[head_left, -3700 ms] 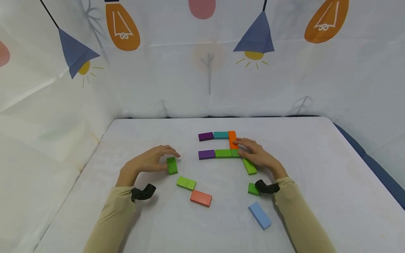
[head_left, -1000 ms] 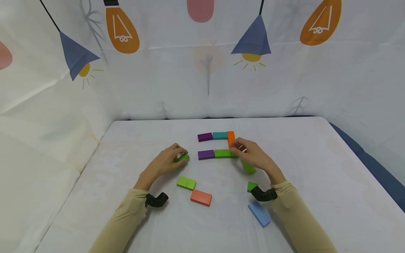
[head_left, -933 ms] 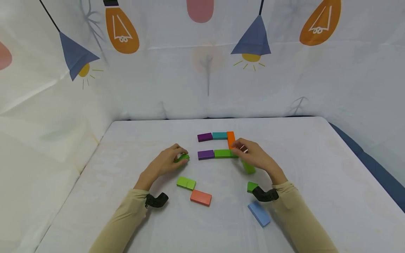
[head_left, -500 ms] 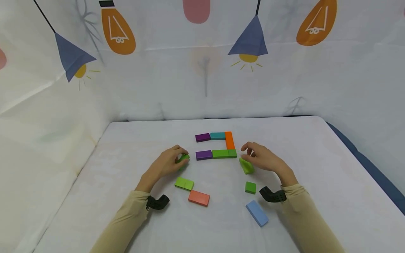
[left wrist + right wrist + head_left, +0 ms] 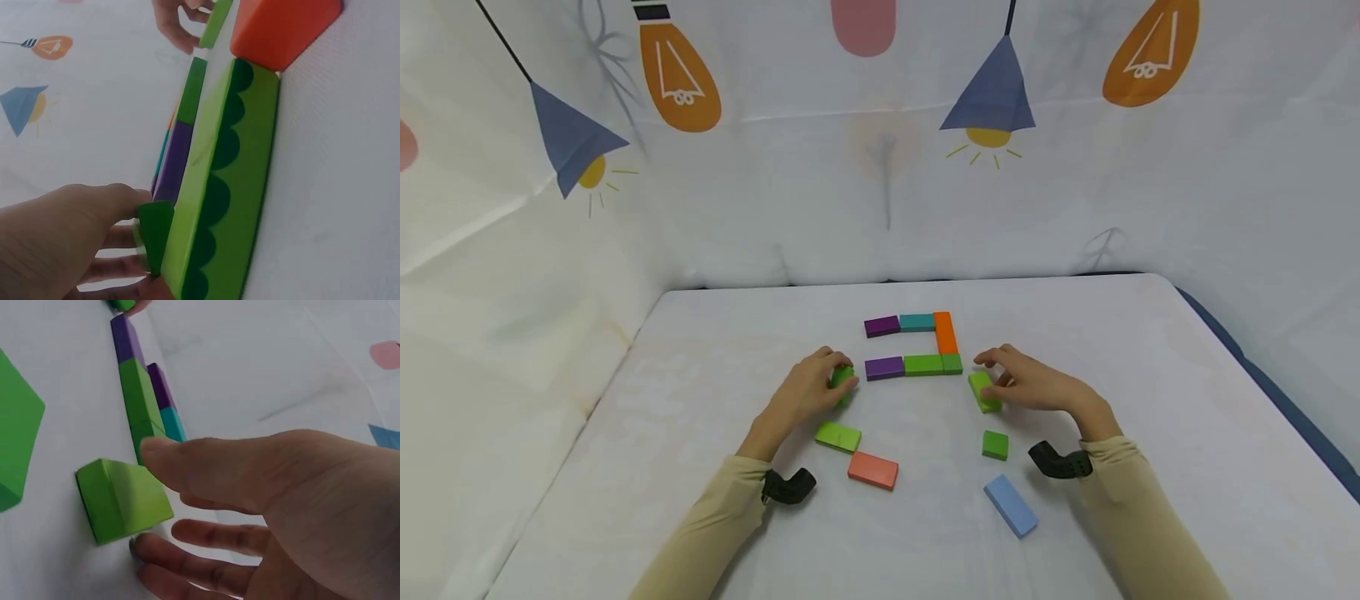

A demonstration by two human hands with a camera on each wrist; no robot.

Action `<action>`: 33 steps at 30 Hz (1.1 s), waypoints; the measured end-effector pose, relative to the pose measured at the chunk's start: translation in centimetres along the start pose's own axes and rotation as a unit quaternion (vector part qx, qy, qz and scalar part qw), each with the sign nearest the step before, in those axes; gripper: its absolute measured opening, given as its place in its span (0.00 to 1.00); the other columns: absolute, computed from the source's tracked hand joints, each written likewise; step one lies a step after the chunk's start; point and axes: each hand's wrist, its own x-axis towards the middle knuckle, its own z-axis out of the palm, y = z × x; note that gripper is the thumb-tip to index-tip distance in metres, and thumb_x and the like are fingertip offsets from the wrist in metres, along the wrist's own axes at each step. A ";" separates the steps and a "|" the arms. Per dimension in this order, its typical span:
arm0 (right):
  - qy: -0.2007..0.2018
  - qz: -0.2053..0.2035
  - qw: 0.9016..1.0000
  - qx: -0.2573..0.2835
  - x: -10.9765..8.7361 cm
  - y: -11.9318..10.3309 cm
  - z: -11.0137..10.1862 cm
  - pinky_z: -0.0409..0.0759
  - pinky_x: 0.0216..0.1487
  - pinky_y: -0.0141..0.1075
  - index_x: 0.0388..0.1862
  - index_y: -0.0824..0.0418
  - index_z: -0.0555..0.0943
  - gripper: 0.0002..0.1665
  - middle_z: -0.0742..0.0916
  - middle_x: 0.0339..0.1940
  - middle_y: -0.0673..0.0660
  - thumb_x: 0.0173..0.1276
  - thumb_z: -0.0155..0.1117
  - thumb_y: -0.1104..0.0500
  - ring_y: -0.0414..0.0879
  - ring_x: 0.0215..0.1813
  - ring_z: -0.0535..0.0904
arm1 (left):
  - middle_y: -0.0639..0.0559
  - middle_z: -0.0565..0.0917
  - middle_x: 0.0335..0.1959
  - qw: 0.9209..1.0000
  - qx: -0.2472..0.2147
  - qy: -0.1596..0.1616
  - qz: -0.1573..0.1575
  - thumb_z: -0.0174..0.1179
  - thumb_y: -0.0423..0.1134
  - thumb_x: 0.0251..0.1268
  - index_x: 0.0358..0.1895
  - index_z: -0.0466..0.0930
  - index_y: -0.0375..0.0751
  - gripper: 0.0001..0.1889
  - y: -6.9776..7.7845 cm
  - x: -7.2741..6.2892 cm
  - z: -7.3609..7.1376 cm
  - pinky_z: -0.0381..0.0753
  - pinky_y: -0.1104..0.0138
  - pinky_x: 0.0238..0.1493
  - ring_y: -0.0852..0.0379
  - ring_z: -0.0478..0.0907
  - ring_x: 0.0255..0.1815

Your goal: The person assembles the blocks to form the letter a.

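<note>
Left hand (image 5: 805, 392) fingers (image 5: 119, 272) curled around a green block (image 5: 842, 382), just left of the purple block (image 5: 883, 367) ending the row on the table (image 5: 1150, 400). Right hand (image 5: 1037, 387) fingers (image 5: 187, 565) apart, touching another green block (image 5: 983, 392); right wrist view shows it on the table, ungripped.

Six green blocks (image 5: 924, 364), two purple (image 5: 883, 367), two orange (image 5: 945, 332), one teal (image 5: 917, 322), one blue (image 5: 1011, 505).
</note>
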 end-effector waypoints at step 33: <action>-0.046 -0.009 0.999 0.014 0.0 1.3 0.2 0.75 0.48 0.39 0.64 0.60 0.65 0.38 0.77 0.47 0.58 0.58 0.70 0.53 0.47 0.45 0.74 | 0.48 0.74 0.37 0.995 -0.013 0.002 -0.102 0.62 0.49 0.60 0.45 0.75 0.40 0.18 2.7 0.3 1.1 0.70 0.66 0.34 0.55 0.70 0.32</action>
